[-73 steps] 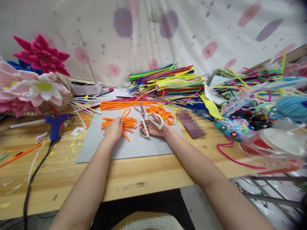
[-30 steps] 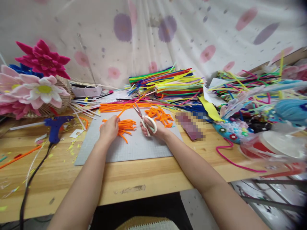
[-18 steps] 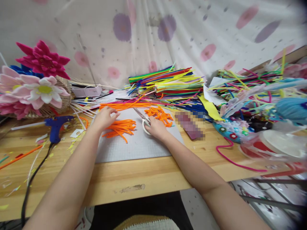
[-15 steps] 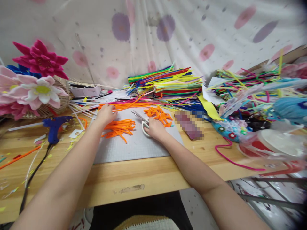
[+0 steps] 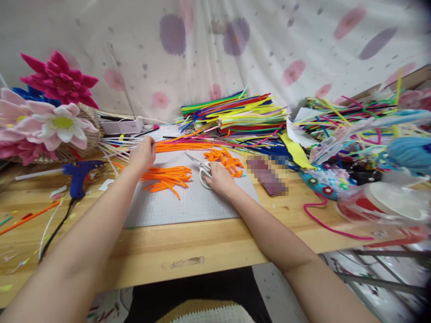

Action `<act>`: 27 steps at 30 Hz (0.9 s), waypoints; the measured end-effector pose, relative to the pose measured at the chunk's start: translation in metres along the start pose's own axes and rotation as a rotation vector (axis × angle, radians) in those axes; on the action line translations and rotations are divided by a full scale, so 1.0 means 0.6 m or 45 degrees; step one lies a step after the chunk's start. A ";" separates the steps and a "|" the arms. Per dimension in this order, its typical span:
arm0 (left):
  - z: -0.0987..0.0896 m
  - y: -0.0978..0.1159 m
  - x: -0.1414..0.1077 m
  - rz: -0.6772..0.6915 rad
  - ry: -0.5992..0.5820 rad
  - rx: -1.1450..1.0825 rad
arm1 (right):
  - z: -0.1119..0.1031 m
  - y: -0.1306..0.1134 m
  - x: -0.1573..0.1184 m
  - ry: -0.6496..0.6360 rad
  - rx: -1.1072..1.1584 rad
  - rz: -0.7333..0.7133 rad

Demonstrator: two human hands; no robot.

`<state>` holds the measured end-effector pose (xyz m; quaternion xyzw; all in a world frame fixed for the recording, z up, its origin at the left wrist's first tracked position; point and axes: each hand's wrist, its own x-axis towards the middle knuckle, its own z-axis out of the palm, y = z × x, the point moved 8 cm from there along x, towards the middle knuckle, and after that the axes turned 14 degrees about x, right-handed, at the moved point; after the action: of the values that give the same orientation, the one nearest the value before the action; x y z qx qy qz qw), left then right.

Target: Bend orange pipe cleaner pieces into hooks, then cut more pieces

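My left hand (image 5: 143, 154) is at the left end of a row of long orange pipe cleaners (image 5: 186, 146), its fingers closed on their ends; how many it grips is hidden. In my right hand (image 5: 220, 178) is a pair of scissors (image 5: 201, 168) with pale handles, blades slightly apart and pointing up and left. Just below my left hand, a bundle of cut orange pipe cleaners (image 5: 170, 176) rests on the grey cutting mat (image 5: 188, 208). Beyond my right hand is a pile of short bent orange pieces (image 5: 225, 159).
A blue glue gun (image 5: 78, 177) with its cord lies left, near felt flowers (image 5: 62, 123) in a basket. Multicoloured pipe cleaners (image 5: 235, 112) are heaped at the back. A blurred-out flat purple object (image 5: 266, 176) and a white-lidded tub (image 5: 387, 202) are on the right.
My left hand has shifted slightly and its fingers have drawn together at the long orange pipe cleaners. My right hand keeps the scissors in nearly the same place; the view has shifted slightly.
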<state>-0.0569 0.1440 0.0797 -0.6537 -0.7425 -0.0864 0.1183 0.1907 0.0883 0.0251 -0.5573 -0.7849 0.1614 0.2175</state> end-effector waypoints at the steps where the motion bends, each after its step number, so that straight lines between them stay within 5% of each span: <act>1: -0.019 -0.003 -0.004 -0.022 0.060 -0.051 | 0.001 0.001 0.001 -0.005 0.011 -0.001; 5: -0.085 -0.012 -0.027 -0.075 0.257 -0.291 | 0.006 -0.001 0.005 -0.043 0.041 -0.011; 9: -0.110 0.001 -0.056 0.060 0.293 -0.464 | 0.005 -0.001 0.007 -0.022 0.032 0.025; 13: -0.104 0.020 -0.083 0.232 0.187 -0.628 | -0.013 -0.006 0.004 0.054 0.091 0.009; 17: -0.093 0.034 -0.104 0.349 0.031 -0.726 | -0.080 -0.025 0.004 0.406 0.143 -0.110; 20: -0.096 0.042 -0.114 0.407 -0.036 -0.883 | -0.099 -0.053 0.022 0.316 0.048 -0.284; 23: -0.096 0.043 -0.118 0.380 -0.094 -1.071 | -0.120 -0.056 0.047 0.279 0.091 -0.256; 27: -0.065 0.046 -0.112 0.160 -0.231 -1.465 | -0.144 -0.065 0.070 0.293 0.649 -0.247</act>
<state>-0.0194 0.0726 0.0971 -0.6603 -0.5432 -0.4121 -0.3149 0.1925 0.1162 0.1248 -0.4216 -0.7388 0.2676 0.4526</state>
